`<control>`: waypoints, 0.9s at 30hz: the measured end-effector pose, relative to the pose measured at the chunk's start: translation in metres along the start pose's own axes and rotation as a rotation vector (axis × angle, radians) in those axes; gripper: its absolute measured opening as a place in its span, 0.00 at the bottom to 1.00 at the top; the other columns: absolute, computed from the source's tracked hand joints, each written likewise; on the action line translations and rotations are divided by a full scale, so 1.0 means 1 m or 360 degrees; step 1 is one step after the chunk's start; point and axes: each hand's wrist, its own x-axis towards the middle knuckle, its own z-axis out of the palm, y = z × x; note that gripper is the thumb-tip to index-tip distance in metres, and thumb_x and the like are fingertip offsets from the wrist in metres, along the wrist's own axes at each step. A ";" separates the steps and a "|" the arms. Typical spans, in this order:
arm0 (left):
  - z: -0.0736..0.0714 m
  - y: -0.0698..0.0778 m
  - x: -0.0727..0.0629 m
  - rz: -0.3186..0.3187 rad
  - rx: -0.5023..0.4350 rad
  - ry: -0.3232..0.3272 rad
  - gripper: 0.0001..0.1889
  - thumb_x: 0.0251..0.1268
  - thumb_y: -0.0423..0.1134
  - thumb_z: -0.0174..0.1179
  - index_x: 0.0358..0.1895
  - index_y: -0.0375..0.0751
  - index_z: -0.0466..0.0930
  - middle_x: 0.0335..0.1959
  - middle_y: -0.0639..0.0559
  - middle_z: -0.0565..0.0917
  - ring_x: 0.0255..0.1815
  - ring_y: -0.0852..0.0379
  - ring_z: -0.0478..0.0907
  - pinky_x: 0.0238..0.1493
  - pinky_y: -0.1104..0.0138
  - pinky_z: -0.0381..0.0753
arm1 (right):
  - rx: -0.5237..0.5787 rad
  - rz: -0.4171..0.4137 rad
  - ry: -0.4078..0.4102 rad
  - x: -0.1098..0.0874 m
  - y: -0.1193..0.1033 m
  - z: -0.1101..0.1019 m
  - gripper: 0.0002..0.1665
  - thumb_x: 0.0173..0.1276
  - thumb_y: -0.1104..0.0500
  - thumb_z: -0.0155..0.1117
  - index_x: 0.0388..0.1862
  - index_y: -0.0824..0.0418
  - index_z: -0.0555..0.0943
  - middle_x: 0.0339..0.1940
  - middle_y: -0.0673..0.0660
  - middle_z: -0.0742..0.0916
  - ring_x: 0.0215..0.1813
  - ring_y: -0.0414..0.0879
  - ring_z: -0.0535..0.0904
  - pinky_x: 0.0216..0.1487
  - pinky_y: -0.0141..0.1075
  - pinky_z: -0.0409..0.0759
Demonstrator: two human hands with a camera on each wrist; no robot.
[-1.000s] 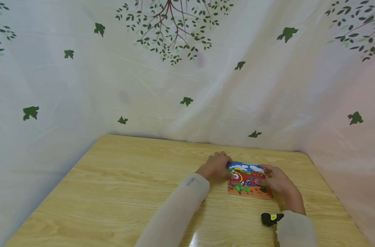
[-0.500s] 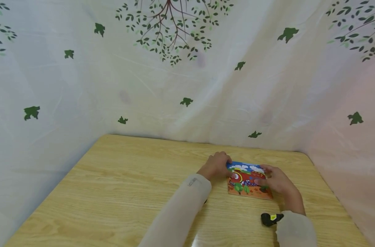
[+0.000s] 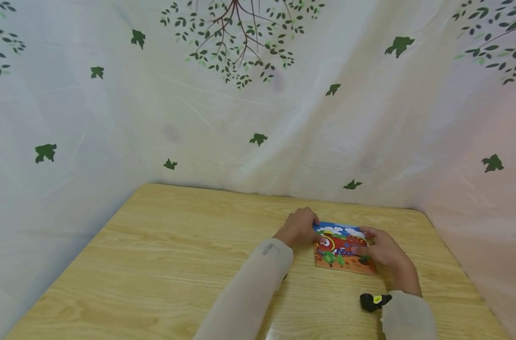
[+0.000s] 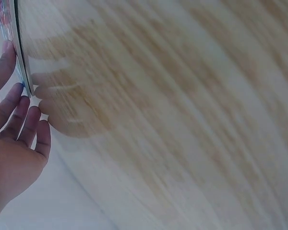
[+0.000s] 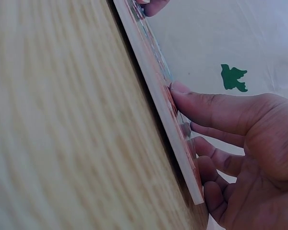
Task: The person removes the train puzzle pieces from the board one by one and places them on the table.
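A flat picture puzzle board (image 3: 346, 263) lies on the wooden table, right of centre. Its face carries a red cartoon vehicle, blue sky with clouds and orange ground. My left hand (image 3: 300, 227) holds its left edge, thumb over the face and fingertips at the far corner. At the right edge my right hand (image 3: 387, 250) grips it, thumb pressed on the picture. In the right wrist view the board's pale side edge (image 5: 158, 103) shows close to the tabletop, with the other fingers curled against its end. The left wrist view catches only the board's edge (image 4: 22, 62) beside the fingers.
Light wood table (image 3: 177, 245) extends widely to the left of the hands. A black item with a yellow label (image 3: 370, 302) sits by the right sleeve cuff. A pale curtain (image 3: 215, 141) with printed leaves and birds hangs behind the table.
Both hands keep their places on the puzzle board. The left forearm has shifted slightly right; the whole head view has moved a little.
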 end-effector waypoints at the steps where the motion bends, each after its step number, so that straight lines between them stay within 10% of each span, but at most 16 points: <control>1: 0.000 0.001 0.000 -0.0005 -0.0009 0.0003 0.25 0.57 0.58 0.75 0.53 0.50 0.87 0.50 0.60 0.80 0.53 0.58 0.73 0.65 0.60 0.71 | 0.0002 0.0004 -0.0001 0.000 0.000 0.000 0.48 0.70 0.53 0.72 0.78 0.71 0.60 0.71 0.80 0.68 0.69 0.77 0.63 0.67 0.70 0.63; 14: 0.001 0.006 -0.004 -0.0207 -0.0286 0.0081 0.20 0.57 0.54 0.76 0.47 0.47 0.88 0.46 0.59 0.78 0.50 0.58 0.72 0.63 0.61 0.72 | 0.0009 -0.0012 -0.0016 0.002 0.002 -0.001 0.49 0.70 0.51 0.73 0.78 0.71 0.60 0.71 0.80 0.68 0.70 0.77 0.63 0.67 0.69 0.64; 27: 0.010 0.010 0.001 -0.0245 -0.0116 0.0084 0.24 0.57 0.62 0.74 0.49 0.51 0.87 0.46 0.57 0.76 0.51 0.56 0.69 0.63 0.60 0.70 | -0.0005 0.0017 -0.0039 0.001 0.003 -0.001 0.49 0.70 0.51 0.72 0.79 0.70 0.59 0.73 0.80 0.66 0.72 0.77 0.60 0.68 0.70 0.61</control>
